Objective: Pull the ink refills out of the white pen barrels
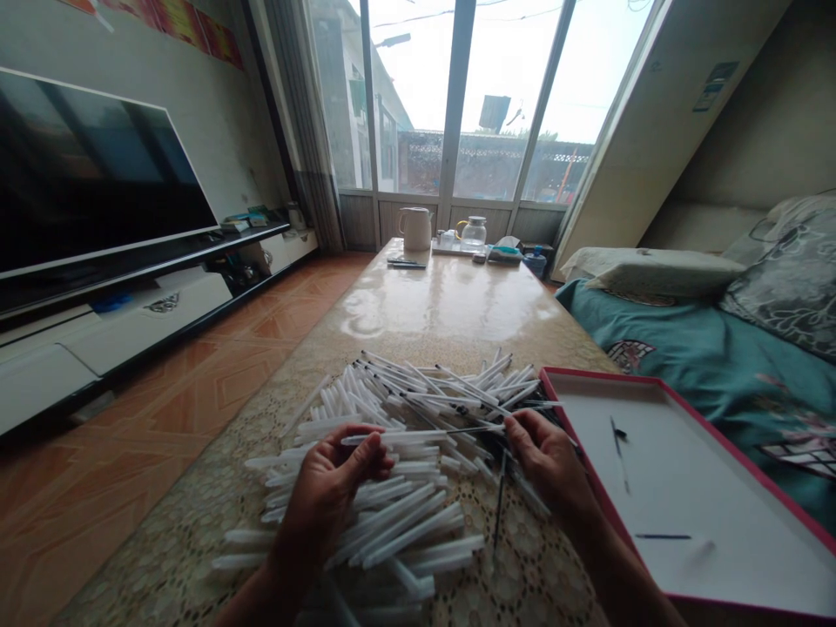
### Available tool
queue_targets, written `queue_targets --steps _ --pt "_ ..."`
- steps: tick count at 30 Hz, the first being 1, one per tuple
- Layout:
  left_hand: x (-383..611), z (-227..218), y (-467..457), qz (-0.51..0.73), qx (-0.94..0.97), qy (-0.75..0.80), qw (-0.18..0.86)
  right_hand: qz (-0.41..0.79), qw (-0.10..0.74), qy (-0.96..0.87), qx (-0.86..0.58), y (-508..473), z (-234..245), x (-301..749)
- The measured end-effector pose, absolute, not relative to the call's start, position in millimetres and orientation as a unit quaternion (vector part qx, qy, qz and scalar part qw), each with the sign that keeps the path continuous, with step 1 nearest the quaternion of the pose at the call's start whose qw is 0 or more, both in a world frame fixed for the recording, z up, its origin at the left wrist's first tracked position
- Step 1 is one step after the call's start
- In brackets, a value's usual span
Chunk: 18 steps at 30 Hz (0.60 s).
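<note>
Two fingertip pinches, closed and level: left hand [333,488] on a white pen barrel [392,438], right hand [545,461] on a thin ink refill [476,428], held in line above heaped barrels [405,531].

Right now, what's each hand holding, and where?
Left hand: a white pen barrel, near its left end. Right hand: a thin ink refill, by its right end.

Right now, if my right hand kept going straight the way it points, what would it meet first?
Probably the heap of white pen barrels, just past the thin pen refill that your right hand pinches. Depth is hard to judge from this view.
</note>
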<state>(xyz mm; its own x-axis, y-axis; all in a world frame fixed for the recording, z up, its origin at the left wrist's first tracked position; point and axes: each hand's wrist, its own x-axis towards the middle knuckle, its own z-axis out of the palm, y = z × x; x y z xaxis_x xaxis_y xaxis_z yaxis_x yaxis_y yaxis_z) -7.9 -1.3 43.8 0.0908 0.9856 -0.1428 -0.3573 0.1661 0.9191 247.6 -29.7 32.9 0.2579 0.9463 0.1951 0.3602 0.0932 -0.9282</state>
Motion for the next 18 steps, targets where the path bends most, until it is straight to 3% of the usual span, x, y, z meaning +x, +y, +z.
queue_targets --steps 2,6,12,18 --pt "-10.9 47.4 -0.5 0.539 0.394 0.430 0.608 0.202 0.505 -0.508 -0.668 -26.7 36.6 272.7" --pt "-18.5 49.9 4.5 0.546 0.467 0.462 0.520 0.019 0.421 -0.478 -0.771 -25.3 34.6 312.3" --pt "-33.9 45.0 18.6 0.481 0.623 0.540 0.299 -0.047 0.289 -0.447 -0.845 -27.4 28.3 323.2" --pt "-36.4 41.2 26.0 0.420 0.716 0.542 0.129 -0.156 0.325 -0.519 -0.775 -23.1 24.7 308.3"
